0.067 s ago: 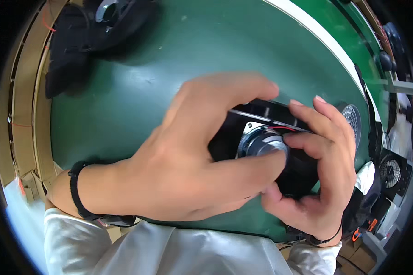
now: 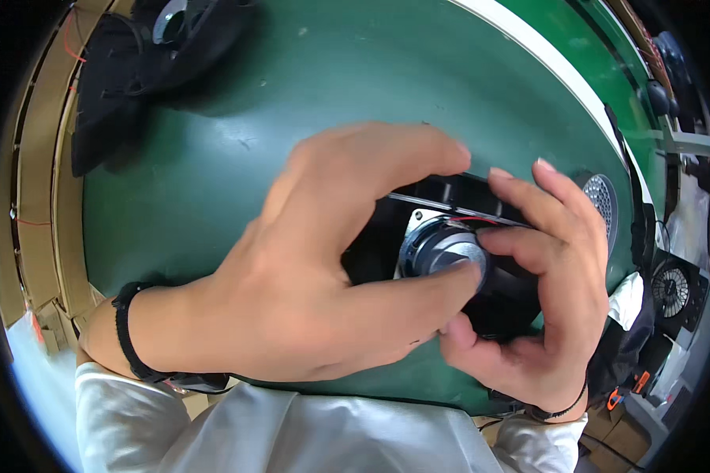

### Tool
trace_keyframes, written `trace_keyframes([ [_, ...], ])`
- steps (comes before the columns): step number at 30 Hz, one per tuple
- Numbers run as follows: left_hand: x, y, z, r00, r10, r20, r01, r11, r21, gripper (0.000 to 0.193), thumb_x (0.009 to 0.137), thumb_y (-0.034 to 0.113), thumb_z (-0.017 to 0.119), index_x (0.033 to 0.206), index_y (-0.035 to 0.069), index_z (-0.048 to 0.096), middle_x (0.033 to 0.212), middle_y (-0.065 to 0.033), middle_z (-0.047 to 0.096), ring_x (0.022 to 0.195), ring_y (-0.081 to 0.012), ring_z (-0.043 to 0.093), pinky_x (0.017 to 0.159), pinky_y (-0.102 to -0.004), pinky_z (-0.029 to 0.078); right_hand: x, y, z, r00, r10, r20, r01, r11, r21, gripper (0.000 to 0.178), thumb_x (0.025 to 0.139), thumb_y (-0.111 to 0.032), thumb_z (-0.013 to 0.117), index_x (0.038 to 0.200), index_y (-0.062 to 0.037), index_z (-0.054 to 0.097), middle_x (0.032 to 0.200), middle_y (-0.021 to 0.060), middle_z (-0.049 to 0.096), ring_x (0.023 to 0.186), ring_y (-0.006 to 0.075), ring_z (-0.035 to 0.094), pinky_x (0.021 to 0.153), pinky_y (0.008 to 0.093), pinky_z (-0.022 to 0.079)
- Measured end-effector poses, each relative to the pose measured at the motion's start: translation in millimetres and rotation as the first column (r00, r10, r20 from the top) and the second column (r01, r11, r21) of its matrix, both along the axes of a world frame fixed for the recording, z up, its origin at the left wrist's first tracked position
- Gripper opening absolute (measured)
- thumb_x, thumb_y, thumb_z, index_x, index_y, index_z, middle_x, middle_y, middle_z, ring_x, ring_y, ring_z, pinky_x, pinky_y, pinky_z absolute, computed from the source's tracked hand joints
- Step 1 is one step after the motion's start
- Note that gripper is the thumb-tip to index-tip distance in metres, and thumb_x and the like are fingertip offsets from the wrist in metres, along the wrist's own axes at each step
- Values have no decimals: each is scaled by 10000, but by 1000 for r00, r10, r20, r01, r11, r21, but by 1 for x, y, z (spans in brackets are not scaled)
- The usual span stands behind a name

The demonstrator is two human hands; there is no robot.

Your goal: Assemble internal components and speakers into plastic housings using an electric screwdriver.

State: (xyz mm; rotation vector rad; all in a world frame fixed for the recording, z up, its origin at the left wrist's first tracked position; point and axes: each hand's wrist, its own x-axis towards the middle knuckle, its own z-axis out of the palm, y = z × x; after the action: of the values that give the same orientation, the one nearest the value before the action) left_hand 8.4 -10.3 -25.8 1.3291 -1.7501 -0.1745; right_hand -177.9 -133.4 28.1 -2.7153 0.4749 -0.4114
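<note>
A small loudspeaker driver with a silver magnet and square metal frame lies inside a glossy black plastic housing in front of me. My left hand grips from the left: its thumb presses on the driver's magnet and its fingers curl over the housing's far edge. My right hand wraps round the housing's right side, fingertips on the far wall and beside a short red wire at the driver. The right thumb touches the near side, close to the left thumb. The hands hide much of the housing.
The bench has a green top. A black item with a silver ring lies at the far left; a grey perforated grille stands right of my right hand. Cardboard lines the left edge. A black fan and orange-handled tool are at right.
My hands and the housing appear slightly further left in the picture, as does the bench. The grip looks the same.
</note>
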Motion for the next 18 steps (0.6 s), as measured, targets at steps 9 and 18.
trace_keyframes([
  [9, -1, 2, 7, 998, 6, 67, -10, 998, 63, 421, 661, 316, 867, 1050, 180, 783, 1207, -173, 562, 1114, -322, 566, 948, -547, 494, -2, -3, -9, 996, 38, 77, -39, 999, 1, 470, 624, -279, 836, 958, 4, 666, 1177, 208, 692, 1194, 429, 592, 1049, 534, 426],
  [18, 1, -1, 6, 996, -4, 84, 0, 999, 53, 401, 676, 327, 857, 1045, 189, 785, 1191, -168, 570, 1093, -319, 574, 944, -550, 500, -2, -5, -8, 995, 45, 91, -47, 999, 12, 468, 618, -247, 836, 967, 15, 666, 1174, 225, 690, 1202, 430, 592, 1054, 537, 426],
])
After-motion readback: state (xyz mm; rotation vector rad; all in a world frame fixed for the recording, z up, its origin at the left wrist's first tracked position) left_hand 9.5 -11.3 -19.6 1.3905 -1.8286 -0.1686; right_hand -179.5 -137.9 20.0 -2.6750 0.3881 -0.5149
